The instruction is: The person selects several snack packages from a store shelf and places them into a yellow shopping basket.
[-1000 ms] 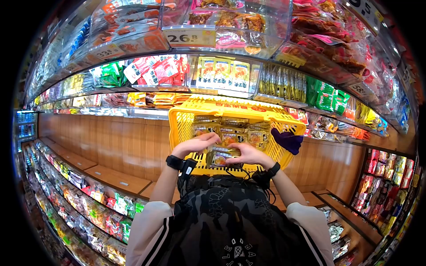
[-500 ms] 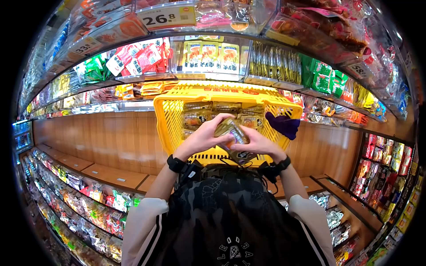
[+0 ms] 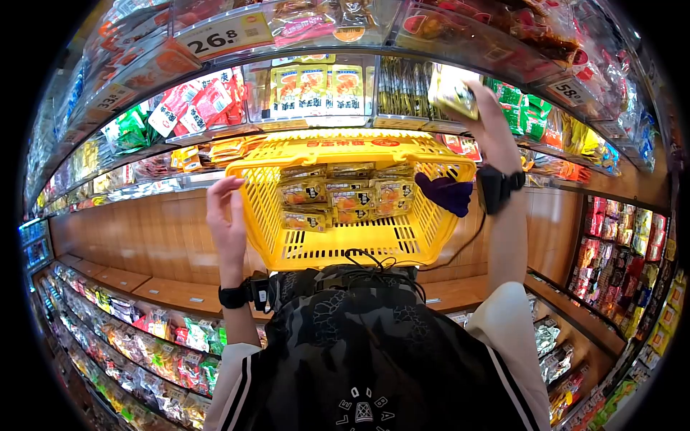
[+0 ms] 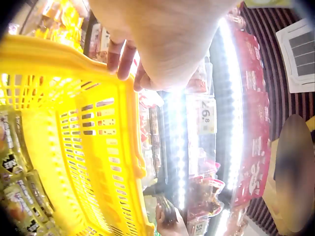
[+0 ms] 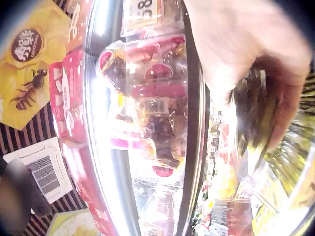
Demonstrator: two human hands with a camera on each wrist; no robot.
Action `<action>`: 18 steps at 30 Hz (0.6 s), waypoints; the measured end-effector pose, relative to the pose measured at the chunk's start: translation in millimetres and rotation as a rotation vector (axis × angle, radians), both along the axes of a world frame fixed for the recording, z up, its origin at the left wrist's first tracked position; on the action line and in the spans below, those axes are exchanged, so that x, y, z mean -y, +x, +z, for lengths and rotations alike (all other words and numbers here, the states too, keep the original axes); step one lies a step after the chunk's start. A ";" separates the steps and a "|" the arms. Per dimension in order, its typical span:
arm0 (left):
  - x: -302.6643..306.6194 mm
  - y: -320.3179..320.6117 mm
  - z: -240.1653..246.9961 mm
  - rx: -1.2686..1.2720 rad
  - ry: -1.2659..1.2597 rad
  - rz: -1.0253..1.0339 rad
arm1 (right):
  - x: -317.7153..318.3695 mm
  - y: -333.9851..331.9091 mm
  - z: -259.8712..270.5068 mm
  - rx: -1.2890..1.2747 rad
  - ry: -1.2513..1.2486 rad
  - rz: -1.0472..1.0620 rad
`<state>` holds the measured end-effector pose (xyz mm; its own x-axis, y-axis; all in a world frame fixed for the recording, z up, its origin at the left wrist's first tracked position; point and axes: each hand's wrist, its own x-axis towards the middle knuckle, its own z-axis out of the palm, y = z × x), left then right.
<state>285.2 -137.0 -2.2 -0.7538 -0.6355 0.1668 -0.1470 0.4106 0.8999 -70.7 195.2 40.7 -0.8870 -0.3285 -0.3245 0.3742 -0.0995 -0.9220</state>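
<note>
My right hand [image 3: 491,122] grips a small stack of gold snack packets [image 3: 453,93] up at the shelf, in front of a row of upright gold packets [image 3: 411,90]. In the right wrist view its thumb and fingers curl round the packets [image 5: 253,110]. My left hand [image 3: 227,221], holding nothing, is at the left rim of the yellow shopping basket [image 3: 359,241], fingers loosely bent. The left wrist view has its fingers [image 4: 114,56] right by the basket's rim. More gold packets [image 3: 352,197] lie in rows at the basket's far side.
A dark purple cloth [image 3: 447,194] hangs on the basket's right side. Packets with orange pictures [image 3: 313,90] and red and white packets [image 3: 208,100] fill compartments left of the gold row. Green packets [image 3: 528,108] stand to its right. An upper shelf with a price card [image 3: 223,36] overhangs them.
Both hands gathered packets from the basket and held them together above it. The right hand then carried the stack up and right to the shelf, while the left let go and moved left.
</note>
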 end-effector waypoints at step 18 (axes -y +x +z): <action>-20.1 34.1 -44.0 0.151 0.210 0.038 | 54.6 -111.5 -105.3 -0.858 0.719 0.156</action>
